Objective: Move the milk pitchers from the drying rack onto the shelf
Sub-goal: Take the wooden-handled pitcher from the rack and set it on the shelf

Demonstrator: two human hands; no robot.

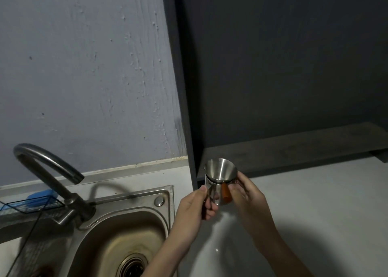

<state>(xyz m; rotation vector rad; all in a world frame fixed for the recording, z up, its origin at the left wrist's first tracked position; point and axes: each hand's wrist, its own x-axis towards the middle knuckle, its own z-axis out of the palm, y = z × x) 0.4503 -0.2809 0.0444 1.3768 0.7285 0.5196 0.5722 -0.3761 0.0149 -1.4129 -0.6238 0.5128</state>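
Two small steel milk pitchers [220,171] are nested one inside the other, and both my hands hold them above the white counter. An orange-brown handle [226,193] shows on the lower one. My left hand [196,207] grips the lower pitcher's left side. My right hand [246,192] holds the right side by the handle. The dark grey shelf [294,148] lies just behind and to the right of the pitchers, inside a dark open cabinet. No drying rack shows.
A steel sink [117,241] with a curved tap [48,171] is at the lower left. A wire basket [31,203] holding a blue sponge [42,195] hangs at the far left. The cabinet's side panel [182,108] stands between wall and shelf. White counter [325,203] spreads to the right.
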